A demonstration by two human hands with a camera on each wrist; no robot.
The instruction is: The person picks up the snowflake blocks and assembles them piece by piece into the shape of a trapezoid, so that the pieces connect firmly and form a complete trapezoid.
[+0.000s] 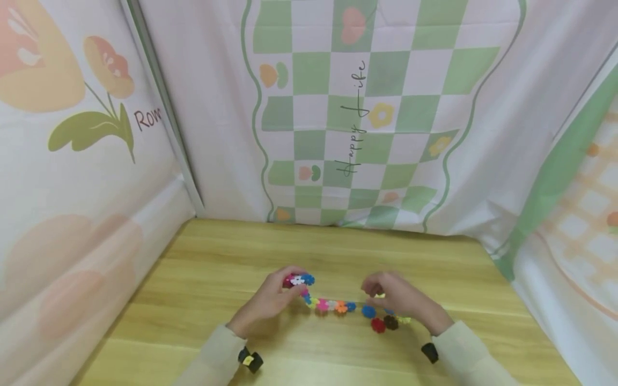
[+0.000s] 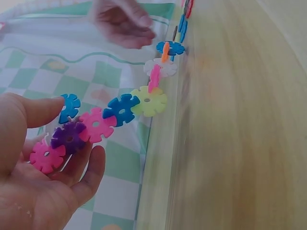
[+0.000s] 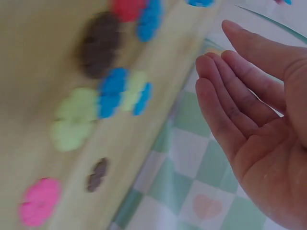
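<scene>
My left hand point(image 1: 270, 297) holds one end of a chain of interlocking flower-shaped plastic discs point(image 1: 322, 304). In the left wrist view, its thumb touches a blue disc point(image 2: 71, 108), while a purple disc point(image 2: 69, 138) and a pink disc point(image 2: 47, 155) lie against the fingers. From there the chain runs right through pink, blue, pale yellow, white and orange discs. My right hand point(image 1: 401, 297) hovers above the right-hand discs, its fingers loosely bent and nothing between them. Below it are a red disc point(image 1: 378, 325) and a dark brown disc point(image 1: 391, 322); whether these join the chain is unclear.
Discs on the wooden table point(image 1: 309, 354) near the right hand include a yellow-green one point(image 3: 74, 120), a small brown one point(image 3: 98, 175) and a pink one point(image 3: 40, 201), blurred. Printed curtains point(image 1: 217, 107) enclose the table's back and sides.
</scene>
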